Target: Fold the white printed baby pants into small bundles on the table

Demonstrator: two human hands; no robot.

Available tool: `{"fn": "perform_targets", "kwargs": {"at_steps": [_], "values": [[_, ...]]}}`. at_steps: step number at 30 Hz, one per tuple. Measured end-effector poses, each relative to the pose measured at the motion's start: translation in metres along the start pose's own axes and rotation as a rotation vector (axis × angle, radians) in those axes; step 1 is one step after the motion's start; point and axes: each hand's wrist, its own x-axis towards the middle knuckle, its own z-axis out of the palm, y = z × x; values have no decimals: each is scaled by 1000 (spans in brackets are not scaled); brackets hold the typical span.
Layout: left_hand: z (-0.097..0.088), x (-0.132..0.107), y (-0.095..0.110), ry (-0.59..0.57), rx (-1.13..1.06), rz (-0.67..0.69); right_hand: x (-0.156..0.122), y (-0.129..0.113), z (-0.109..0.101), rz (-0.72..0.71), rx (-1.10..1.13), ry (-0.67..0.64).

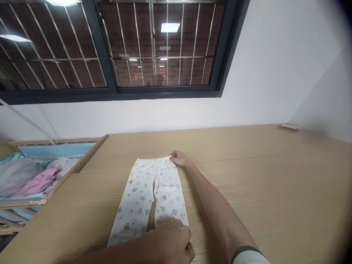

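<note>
A small pair of white printed children's trousers (143, 198) lies flat on a light wooden table (247, 183), waistband away from me, legs toward me. My right hand (178, 158) reaches out to the far right corner of the waistband and pinches the cloth there. Close to me, my left hand (172, 238) is curled over the hem of the right trouser leg, fingers closed on the fabric. The left trouser leg lies free.
A wooden crib (55, 161) with blue, grey and pink cloths stands at the left of the table. A white wall and a barred window (137, 47) are behind. A small flat object (288, 127) lies at the table's far right edge.
</note>
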Motion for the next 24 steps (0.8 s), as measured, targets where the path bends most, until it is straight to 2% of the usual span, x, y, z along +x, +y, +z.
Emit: {"fn": "perform_targets", "kwargs": {"at_steps": [3, 5, 8, 10, 13, 16, 20, 24], "values": [[0, -2, -7, 0, -177, -1, -5, -5, -2, 2, 20, 11], [0, -7, -10, -21, -383, -11, -8, -9, -1, 6, 29, 29], [-5, -26, -16, 7, -652, -56, -11, -17, 2, 27, 42, 65], [-13, -43, -21, 59, -728, -83, -9, -27, 5, 44, 51, 99], [-23, -74, -31, 94, -740, -193, -1, -48, 16, 45, 61, 149], [-27, -105, -44, 130, -656, -337, 10, -77, 38, 16, 65, 159], [-18, -140, -68, 200, -509, -476, 21, -113, 82, -6, 51, 137], [-1, -163, -89, 250, -349, -597, 25, -131, 126, 17, -4, 137]]}}
